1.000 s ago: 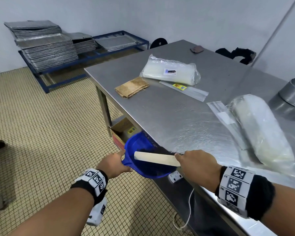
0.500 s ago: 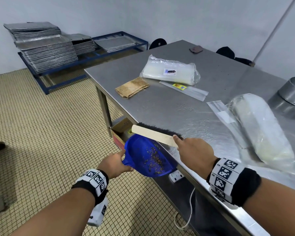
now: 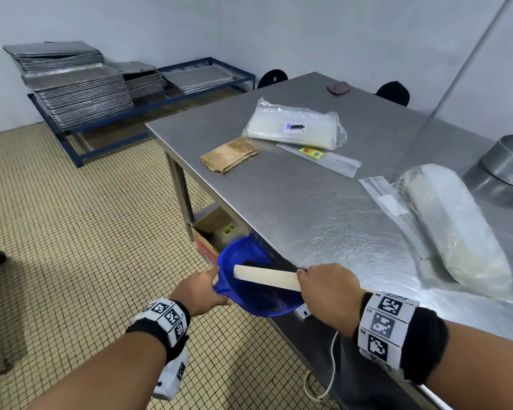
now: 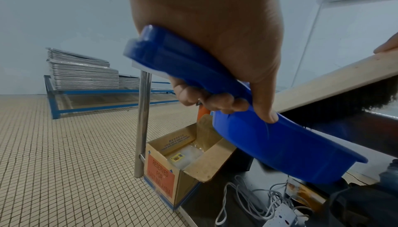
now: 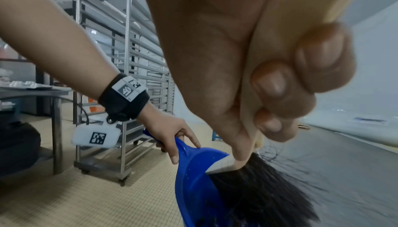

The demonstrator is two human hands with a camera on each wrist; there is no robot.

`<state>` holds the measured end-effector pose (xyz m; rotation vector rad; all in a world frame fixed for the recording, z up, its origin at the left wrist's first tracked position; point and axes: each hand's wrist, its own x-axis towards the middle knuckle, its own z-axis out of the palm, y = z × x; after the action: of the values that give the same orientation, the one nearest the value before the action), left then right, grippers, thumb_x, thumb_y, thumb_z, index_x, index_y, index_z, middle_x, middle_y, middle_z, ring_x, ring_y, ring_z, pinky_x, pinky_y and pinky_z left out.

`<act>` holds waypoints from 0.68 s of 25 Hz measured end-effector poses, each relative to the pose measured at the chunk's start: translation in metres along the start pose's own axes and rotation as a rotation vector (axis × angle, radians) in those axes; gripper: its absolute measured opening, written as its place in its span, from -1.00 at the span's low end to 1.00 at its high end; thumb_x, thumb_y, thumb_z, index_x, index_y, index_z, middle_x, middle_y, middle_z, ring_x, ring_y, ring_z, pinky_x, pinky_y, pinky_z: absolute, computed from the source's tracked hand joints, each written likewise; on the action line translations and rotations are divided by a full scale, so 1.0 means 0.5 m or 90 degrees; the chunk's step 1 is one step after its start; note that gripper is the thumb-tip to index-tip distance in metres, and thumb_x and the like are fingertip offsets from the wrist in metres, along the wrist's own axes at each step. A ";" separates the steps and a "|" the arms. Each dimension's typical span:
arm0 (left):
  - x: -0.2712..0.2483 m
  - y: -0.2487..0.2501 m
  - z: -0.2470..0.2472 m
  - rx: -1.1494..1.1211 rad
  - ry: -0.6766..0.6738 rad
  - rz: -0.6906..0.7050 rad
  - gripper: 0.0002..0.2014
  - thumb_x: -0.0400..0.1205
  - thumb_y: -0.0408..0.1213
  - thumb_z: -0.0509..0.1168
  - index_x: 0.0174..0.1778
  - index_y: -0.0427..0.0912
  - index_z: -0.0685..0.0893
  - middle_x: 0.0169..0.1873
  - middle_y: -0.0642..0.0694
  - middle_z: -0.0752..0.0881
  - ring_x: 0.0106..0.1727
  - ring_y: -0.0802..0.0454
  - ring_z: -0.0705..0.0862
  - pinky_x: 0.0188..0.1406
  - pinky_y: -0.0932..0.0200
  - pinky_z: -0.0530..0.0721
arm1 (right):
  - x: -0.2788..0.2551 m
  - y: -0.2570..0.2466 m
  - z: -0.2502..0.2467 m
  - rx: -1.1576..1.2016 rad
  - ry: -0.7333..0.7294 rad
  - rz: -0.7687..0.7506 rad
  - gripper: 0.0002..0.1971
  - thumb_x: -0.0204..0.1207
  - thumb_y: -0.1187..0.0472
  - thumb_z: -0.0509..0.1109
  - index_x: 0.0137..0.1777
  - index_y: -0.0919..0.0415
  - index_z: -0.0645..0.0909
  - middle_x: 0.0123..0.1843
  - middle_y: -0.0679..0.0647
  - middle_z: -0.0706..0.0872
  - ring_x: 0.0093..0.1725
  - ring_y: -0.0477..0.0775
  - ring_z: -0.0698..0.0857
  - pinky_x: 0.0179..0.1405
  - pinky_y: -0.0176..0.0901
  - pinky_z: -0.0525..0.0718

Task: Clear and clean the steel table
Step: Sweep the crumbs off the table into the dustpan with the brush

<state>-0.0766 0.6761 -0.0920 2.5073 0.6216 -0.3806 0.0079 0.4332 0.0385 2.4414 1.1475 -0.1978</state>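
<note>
At lower centre, our left hand [image 3: 196, 291] gripped the light, stiff dustpan [image 3: 251, 287] by its handle while our right hand [image 3: 326, 287] clasped the brush [image 3: 265, 276] at the counter [image 3: 323, 202] edge.

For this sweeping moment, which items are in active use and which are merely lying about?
In use:
- blue plastic dustpan, gripped by left hand
- wooden-backed black-bristle brush, gripped by right hand
- steel table

Lying about:
- two clear bags of white contents
- folded brown cloth
- open cardboard box under the table
- stacked metal trays
</note>
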 end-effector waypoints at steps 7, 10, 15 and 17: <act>-0.004 -0.007 -0.006 -0.030 0.015 -0.006 -0.17 0.38 0.15 0.52 0.57 0.13 0.36 -0.25 0.09 0.74 -0.17 0.15 0.72 -0.02 0.10 0.71 | 0.018 0.013 -0.036 0.069 0.092 0.053 -0.59 0.64 0.27 0.11 0.49 0.15 0.40 0.09 0.10 0.72 0.01 0.23 0.75 -0.32 -0.05 0.49; 0.001 -0.003 -0.012 -0.031 0.031 -0.015 -0.17 0.41 0.14 0.51 0.59 0.11 0.34 -0.18 0.06 0.75 -0.10 0.12 0.73 0.05 0.06 0.71 | 0.046 0.000 -0.032 0.083 0.095 0.075 -0.43 0.65 0.30 0.08 0.66 0.16 0.13 0.11 0.14 0.71 0.04 0.26 0.73 -0.29 -0.02 0.45; 0.015 -0.013 -0.014 -0.029 0.049 -0.011 -0.15 0.41 0.18 0.49 0.60 0.06 0.33 -0.25 0.02 0.74 -0.14 0.13 0.73 -0.09 0.14 0.66 | 0.065 -0.040 0.014 0.118 0.059 0.090 -0.40 0.66 0.34 0.08 0.69 0.19 0.06 0.12 0.16 0.70 0.03 0.25 0.73 -0.30 -0.02 0.47; 0.018 -0.021 -0.010 -0.032 0.046 -0.019 -0.12 0.37 0.23 0.49 0.60 0.09 0.34 -0.28 0.02 0.73 -0.14 0.12 0.73 -0.12 0.14 0.64 | 0.055 -0.060 0.029 0.130 0.029 0.085 -0.41 0.66 0.35 0.10 0.69 0.20 0.07 0.15 0.16 0.69 0.07 0.23 0.72 -0.23 -0.02 0.55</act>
<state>-0.0735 0.6900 -0.0959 2.4758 0.6892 -0.2836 0.0034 0.4627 0.0073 2.7045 1.0228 -0.2293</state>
